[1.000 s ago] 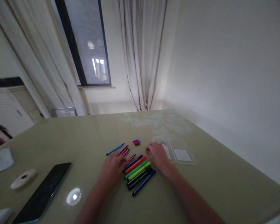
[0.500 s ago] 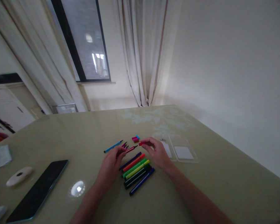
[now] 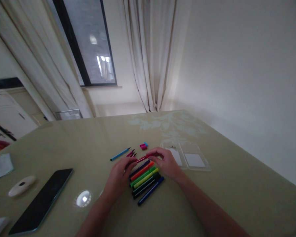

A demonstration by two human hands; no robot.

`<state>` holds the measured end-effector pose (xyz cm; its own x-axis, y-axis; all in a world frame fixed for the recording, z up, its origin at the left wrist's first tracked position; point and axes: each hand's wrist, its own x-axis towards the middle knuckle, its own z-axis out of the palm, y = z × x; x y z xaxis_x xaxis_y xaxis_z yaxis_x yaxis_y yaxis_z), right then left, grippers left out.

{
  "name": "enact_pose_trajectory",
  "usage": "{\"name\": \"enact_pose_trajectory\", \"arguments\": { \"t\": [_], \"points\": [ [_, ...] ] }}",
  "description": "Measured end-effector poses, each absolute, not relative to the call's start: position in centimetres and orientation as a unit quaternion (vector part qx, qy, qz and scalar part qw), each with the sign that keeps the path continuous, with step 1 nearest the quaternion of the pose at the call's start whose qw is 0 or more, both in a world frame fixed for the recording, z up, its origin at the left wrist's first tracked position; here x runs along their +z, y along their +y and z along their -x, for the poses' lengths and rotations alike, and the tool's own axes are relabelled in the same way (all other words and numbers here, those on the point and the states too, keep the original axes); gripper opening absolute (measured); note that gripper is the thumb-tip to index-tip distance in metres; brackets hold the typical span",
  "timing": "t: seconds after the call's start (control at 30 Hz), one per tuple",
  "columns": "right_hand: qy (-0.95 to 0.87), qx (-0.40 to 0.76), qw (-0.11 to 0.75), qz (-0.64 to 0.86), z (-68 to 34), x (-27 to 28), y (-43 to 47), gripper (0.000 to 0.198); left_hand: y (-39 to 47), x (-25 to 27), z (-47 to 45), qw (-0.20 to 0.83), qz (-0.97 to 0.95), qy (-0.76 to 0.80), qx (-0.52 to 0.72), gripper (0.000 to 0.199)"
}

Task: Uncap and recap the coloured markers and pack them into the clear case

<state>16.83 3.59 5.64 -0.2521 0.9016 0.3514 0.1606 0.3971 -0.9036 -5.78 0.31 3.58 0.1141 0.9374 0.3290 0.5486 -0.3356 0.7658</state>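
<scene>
My left hand (image 3: 118,171) is closed around the barrel of a red marker pen (image 3: 140,159). My right hand (image 3: 164,161) pinches the red cap (image 3: 147,156), which now meets the pen's tip end. Just below lies a row of capped markers, among them an orange-red one (image 3: 142,171), a yellow-green one (image 3: 146,178) and a dark blue one (image 3: 151,191). Uncapped pens with dark tips, a blue one (image 3: 120,154) and several pink ones (image 3: 130,153), lie beyond my left hand. Loose pink and blue caps (image 3: 143,146) sit behind the red pen.
An open clear plastic case (image 3: 196,159) with white inserts lies right of my hands. On the left are a black tablet-like slab (image 3: 41,200), a pale oval object (image 3: 22,186) and a folded paper (image 3: 0,167). A round light spot shows on the glossy table (image 3: 88,138).
My right hand has brought the red cap onto the tip end of the red marker pen, closing the gap between them. My left hand has shifted slightly right.
</scene>
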Motion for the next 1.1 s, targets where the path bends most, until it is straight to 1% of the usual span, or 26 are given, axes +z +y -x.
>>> {"name": "enact_pose_trajectory", "arguments": {
  "t": [0.3, 0.47, 0.6, 0.7, 0.77, 0.83, 0.93, 1.03, 1.1],
  "points": [
    [-0.671, 0.405, 0.479, 0.397, -17.0, 5.5, 3.6, 0.011, 0.4, 3.2, 5.6, 0.229, -0.713, 0.527, 0.402, 0.031],
    [-0.701, 0.37, 0.459, 0.401, -16.9, 5.1, 3.6, 0.009, 0.3, 3.4, 5.7, 0.237, -0.726, 0.51, 0.396, 0.032],
    [-0.704, 0.378, 0.455, 0.394, -17.0, 4.9, 3.8, 0.008, 0.2, 3.4, 5.6, 0.225, -0.737, 0.502, 0.393, 0.034],
    [-0.707, 0.378, 0.443, 0.403, -17.1, 4.8, 3.9, 0.006, 0.2, 3.5, 5.5, 0.199, -0.755, 0.498, 0.376, 0.03],
    [-0.727, 0.36, 0.421, 0.406, -17.2, 4.7, 4.1, 0.005, 0.3, 3.5, 5.5, 0.188, -0.775, 0.494, 0.347, 0.029],
    [-0.753, 0.35, 0.385, 0.403, -17.3, 4.6, 4.1, 0.006, 0.5, 3.4, 5.8, 0.179, -0.78, 0.5, 0.331, 0.032],
    [-0.785, 0.326, 0.342, 0.401, -17.5, 4.2, 4.2, 0.007, 1.1, 3.0, 6.8, 0.128, -0.738, 0.57, 0.339, 0.031],
    [-0.814, 0.252, 0.342, 0.397, -17.5, 3.9, 4.4, 0.011, 1.7, 2.6, 7.7, 0.066, -0.699, 0.645, 0.303, 0.027],
    [-0.826, 0.194, 0.343, 0.403, -17.2, 3.7, 4.8, 0.016, 1.8, 2.6, 8.1, 0.043, -0.694, 0.666, 0.27, 0.026]
  ]
}}
